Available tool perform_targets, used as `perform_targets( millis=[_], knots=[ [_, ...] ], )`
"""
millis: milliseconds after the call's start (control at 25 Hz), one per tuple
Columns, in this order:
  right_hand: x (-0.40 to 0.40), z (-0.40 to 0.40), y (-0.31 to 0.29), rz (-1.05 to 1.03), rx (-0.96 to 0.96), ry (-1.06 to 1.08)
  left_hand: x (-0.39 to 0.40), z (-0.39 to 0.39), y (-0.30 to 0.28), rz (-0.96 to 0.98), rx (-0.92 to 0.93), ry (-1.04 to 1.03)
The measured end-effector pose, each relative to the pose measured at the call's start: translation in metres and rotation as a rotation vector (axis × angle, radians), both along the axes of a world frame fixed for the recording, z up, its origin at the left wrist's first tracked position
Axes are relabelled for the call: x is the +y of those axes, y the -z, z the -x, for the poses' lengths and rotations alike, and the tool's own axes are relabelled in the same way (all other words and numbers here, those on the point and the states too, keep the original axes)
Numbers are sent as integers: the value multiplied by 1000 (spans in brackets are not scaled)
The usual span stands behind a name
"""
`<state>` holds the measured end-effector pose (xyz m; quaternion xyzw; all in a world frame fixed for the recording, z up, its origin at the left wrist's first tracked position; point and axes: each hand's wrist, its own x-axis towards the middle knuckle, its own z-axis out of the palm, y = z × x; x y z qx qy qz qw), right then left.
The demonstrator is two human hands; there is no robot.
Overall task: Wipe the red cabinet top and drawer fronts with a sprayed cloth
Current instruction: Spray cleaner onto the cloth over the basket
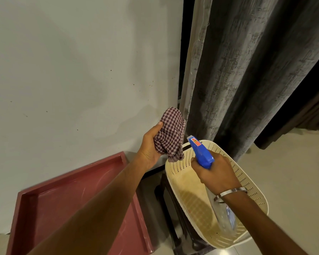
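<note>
Cloth [170, 134]: bunched in left hand [151, 150] grip, raised to face nozzle. Spray bottle [201, 153]: right hand [215, 173] grip closed round neck, aimed at cloth. Red cabinet top [77, 205]: below-left, unwiped yet.

I see a cream perforated basket [254, 183] at lower right, sitting on a dark stand [170, 216] whose frame shows along its left side. Directly behind the basket hangs a grey curtain [247, 70], with a darker brown curtain [306, 111] further right. Left of the basket and behind it rises a pale wall [72, 70] flecked with small dark spots. Right of the basket lies light tiled floor [293, 172].
</note>
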<state>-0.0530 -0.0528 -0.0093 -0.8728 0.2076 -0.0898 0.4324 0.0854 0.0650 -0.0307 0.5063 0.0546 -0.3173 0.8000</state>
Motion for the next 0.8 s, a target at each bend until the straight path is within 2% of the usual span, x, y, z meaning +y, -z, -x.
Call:
perform_targets(
  millis=[280,640,800],
  knots=[
    [-6,11,5,2,-31,1,-4,5,1,-36,-3,37],
    [-9,18,7,43,-24,-110,-12,16,1,-69,-20,70],
    [-13,20,7,16,-50,-43,-12,19,5,-135,-17,70]
  ],
)
